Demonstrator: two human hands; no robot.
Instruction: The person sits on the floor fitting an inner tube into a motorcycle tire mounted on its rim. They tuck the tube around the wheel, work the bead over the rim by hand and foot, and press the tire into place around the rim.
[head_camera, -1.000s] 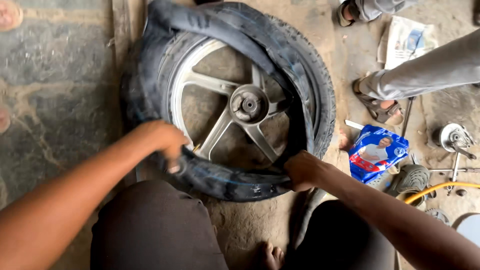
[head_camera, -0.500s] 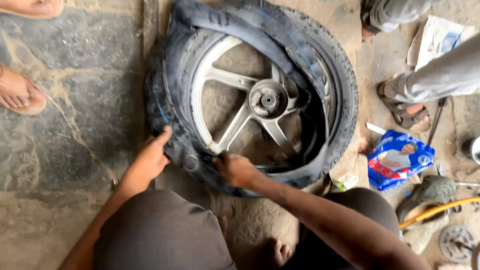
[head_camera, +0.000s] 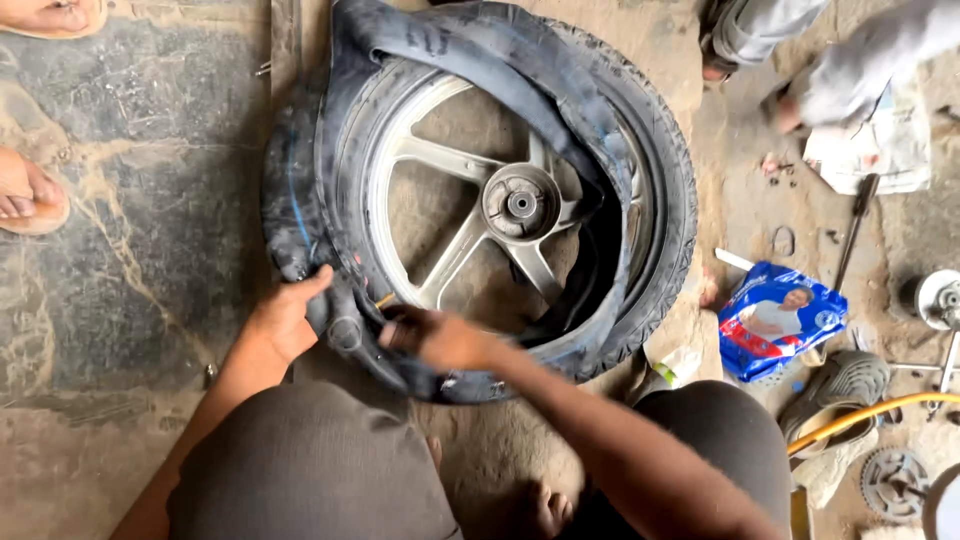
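Note:
A black motorcycle tyre (head_camera: 668, 190) lies flat on the dirt floor around a silver alloy spoked wheel (head_camera: 470, 215). A limp black inner tube (head_camera: 480, 55) hangs out over the tyre's top and left side. My left hand (head_camera: 285, 318) grips the tube and tyre edge at the lower left of the rim. My right hand (head_camera: 440, 340) presses on the tyre's near edge just beside it, fingers curled over the rubber by the rim. My knees frame the bottom of the view.
A blue printed plastic bag (head_camera: 780, 320) lies right of the tyre. Another person's sandalled feet (head_camera: 760, 60) stand at the top right, a bare foot in a sandal (head_camera: 30, 195) at the left edge. Metal parts (head_camera: 940, 300), a yellow hose (head_camera: 860, 415) and a sprocket (head_camera: 895, 480) lie at the right.
My right hand has moved left along the tyre's near edge to meet my left hand. The left hand has settled on the tube at the lower left of the rim.

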